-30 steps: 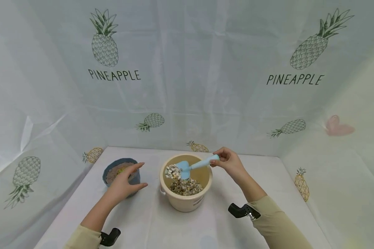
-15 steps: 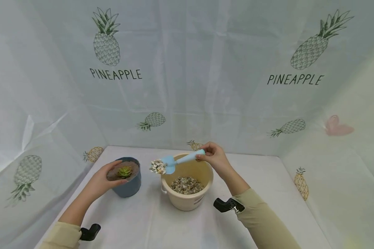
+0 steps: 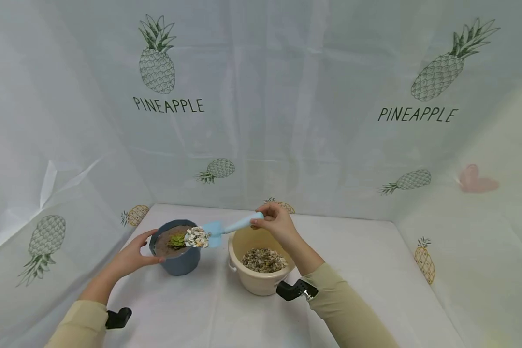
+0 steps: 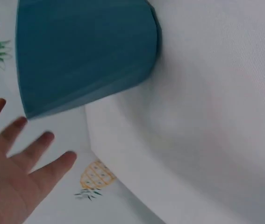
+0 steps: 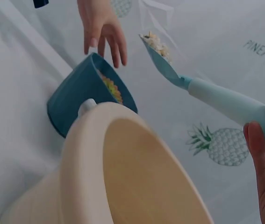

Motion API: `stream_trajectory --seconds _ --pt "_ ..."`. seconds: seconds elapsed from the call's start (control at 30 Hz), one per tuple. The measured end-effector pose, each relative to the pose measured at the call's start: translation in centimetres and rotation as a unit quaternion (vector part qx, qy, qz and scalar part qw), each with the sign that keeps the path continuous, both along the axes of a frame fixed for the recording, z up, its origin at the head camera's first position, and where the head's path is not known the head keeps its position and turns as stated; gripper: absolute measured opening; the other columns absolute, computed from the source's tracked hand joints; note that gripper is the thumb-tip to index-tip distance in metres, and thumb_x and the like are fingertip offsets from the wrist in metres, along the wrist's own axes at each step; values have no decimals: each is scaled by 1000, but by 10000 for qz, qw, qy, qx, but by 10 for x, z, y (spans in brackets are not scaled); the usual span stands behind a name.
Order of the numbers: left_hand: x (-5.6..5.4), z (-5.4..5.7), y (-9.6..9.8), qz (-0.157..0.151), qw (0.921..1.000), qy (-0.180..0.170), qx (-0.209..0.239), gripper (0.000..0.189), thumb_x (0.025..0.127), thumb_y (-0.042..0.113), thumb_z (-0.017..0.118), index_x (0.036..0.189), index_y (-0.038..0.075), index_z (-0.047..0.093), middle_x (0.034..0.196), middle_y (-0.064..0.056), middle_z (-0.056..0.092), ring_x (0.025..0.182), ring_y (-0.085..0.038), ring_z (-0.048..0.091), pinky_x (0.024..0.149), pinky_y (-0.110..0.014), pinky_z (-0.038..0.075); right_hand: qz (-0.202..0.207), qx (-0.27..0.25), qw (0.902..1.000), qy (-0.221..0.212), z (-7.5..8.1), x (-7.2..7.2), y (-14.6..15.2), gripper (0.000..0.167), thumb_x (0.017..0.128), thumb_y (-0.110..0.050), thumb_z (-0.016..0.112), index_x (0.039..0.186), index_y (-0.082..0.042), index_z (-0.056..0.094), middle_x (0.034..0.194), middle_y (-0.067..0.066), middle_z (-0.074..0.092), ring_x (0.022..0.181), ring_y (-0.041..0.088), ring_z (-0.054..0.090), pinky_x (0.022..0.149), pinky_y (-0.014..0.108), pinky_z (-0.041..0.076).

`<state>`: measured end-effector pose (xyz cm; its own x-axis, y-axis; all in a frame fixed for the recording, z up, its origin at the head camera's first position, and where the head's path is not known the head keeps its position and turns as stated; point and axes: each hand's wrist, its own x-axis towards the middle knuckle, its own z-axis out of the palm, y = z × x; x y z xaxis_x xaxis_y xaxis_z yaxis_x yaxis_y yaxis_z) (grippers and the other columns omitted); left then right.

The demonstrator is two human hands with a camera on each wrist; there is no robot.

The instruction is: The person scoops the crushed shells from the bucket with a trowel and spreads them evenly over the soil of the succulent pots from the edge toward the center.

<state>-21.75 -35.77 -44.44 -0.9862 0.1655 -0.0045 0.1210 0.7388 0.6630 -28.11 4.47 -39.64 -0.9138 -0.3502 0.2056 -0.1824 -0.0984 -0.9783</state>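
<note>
My right hand (image 3: 280, 225) grips the handle of a light blue hand trowel (image 3: 214, 233). A heap of pale, mixed gravel (image 3: 196, 237) lies on its blade, which overlaps the right rim of a blue plant pot (image 3: 181, 265) in the head view. A small green succulent (image 3: 176, 240) grows in the brown soil of that pot. At the pot's left side is my left hand (image 3: 128, 259), its thumb and fingers spread around the rim. The left wrist view shows these fingers (image 4: 53, 170) straight and apart, beside the pot wall (image 4: 85, 51).
A cream bucket (image 3: 257, 284) with gravel (image 3: 264, 261) in its bottom stands right of the pot, below my right forearm. Both stand on a white-covered table (image 3: 352, 290). White curtains (image 3: 278, 121) with pineapple prints hang behind and at the sides.
My right hand has carried the loaded trowel left, from over the bucket to the pot. My left hand has shifted from above the pot to its left side, uncovering the succulent.
</note>
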Motion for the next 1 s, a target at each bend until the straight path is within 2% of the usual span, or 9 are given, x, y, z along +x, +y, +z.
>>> stream_trajectory --seconds 0.13,0.2,0.27,0.37,0.53,0.63,0.8,1.0 --pt "-6 -6 -6 -272 9973 -523 433 101 82 25 79 153 -5 14 153 -37 8 131 -64 18 92 -72 34 67 -81 9999 -84 -2 1 -10 27 87 6 69 111 5 57 98 15 58 80 19 68 84 41 55" --pt "-11 -11 -9 -438 9964 -430 587 100 81 21 80 152 -6 14 153 -37 5 129 -66 16 93 -73 33 29 -85 9998 -180 -2 2 -14 26 87 4 70 110 3 58 99 15 59 81 20 68 85 43 55" --pt "-17 -16 -13 -482 9963 -298 648 99 81 18 81 152 -5 16 153 -37 5 128 -67 18 92 -73 33 -11 -104 9996 -277 -2 3 -18 26 86 4 70 110 3 59 100 15 60 82 20 69 87 46 53" --pt "-24 -22 -19 -466 9959 -183 760 96 80 16 81 151 -5 19 154 -35 4 127 -68 18 92 -72 35 -71 -145 9991 -400 -1 2 -24 26 86 4 71 110 4 59 98 14 60 81 20 69 87 46 53" --pt "-27 -20 -23 -367 9915 -783 975 98 83 17 78 154 1 13 154 -35 -4 130 -68 10 94 -74 30 -75 -208 9984 -528 2 0 -33 27 86 6 70 110 7 58 96 13 60 80 19 68 84 40 55" --pt "-28 -17 -23 -333 9891 -1051 981 99 83 18 78 155 2 11 153 -38 -3 131 -66 7 96 -74 27 -71 -163 9984 -544 2 -1 -37 26 86 4 70 109 6 59 99 13 62 82 20 68 84 38 55" --pt "-28 -15 -20 -303 9875 -1198 981 98 83 19 79 153 -2 14 151 -41 -2 133 -63 3 98 -73 26 -105 -82 9985 -533 -1 -5 -43 23 86 3 71 107 4 60 101 15 63 82 20 69 85 40 55" --pt "-32 -20 -18 -174 9874 -1196 1019 99 82 20 80 154 -1 15 152 -40 -1 134 -62 3 98 -73 27 -147 -92 9986 -502 0 -8 -51 27 85 4 72 109 6 59 101 17 61 81 20 68 85 42 55"
